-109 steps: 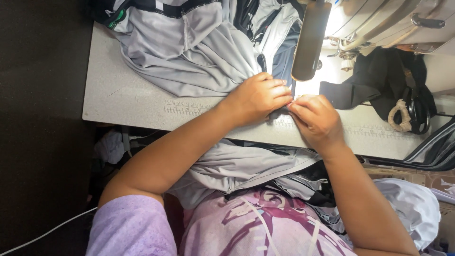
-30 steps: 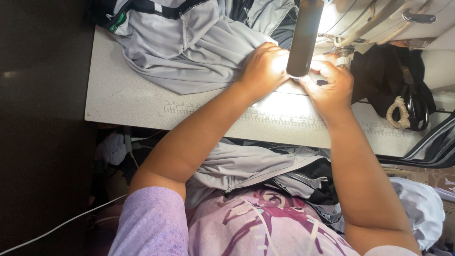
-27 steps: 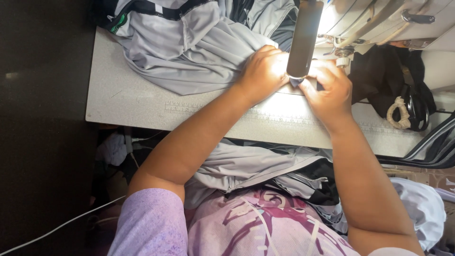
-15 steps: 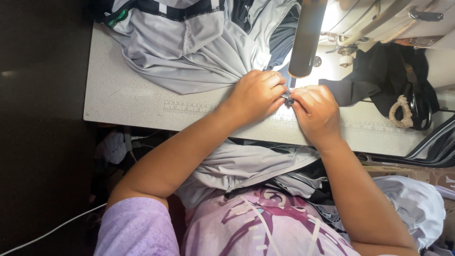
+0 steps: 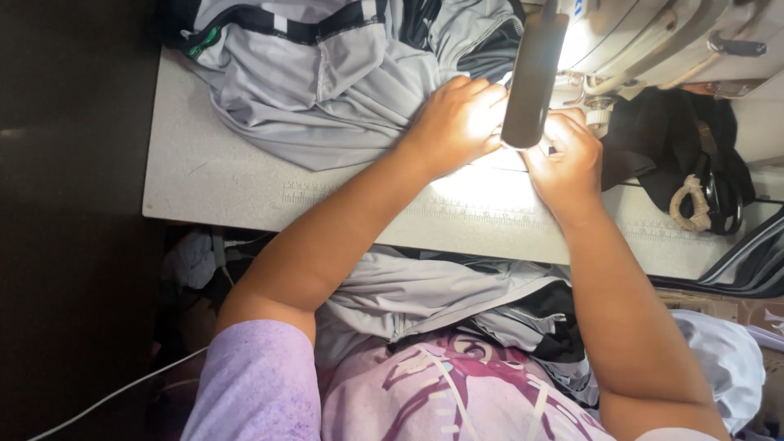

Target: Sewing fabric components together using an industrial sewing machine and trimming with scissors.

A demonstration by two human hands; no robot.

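Grey fabric (image 5: 327, 98), smooth and a little shiny, lay bunched in soft folds on the far left part of the table (image 5: 220, 184), and one edge of it ran to the right under the two hands. The left hand (image 5: 457, 122) rested on this edge with the fingers curled and close together, pressing the cloth down flat. The right hand (image 5: 567, 159) was just beside it, on the right, with the fingers bent and together at the same edge; if they pinched the cloth or only pressed it, I cannot tell, because a dark lamp tube (image 5: 532, 77) hung in front and hid the fingertips. Strong light fell on the table between the hands.

One black band with white marks (image 5: 286, 23) crossed the far end of the fabric. One sewing machine (image 5: 661, 41), of pale metal with rounded parts, stood on the far right. Right of the hands lay one dark cloth (image 5: 653, 155) and one pair of black scissors with a beige cord on the handle (image 5: 702, 204). The table top was light grey, flat and speckled. More grey fabric (image 5: 441, 290) hung near, over the lap of the person, above a purple patterned shirt (image 5: 441, 400).
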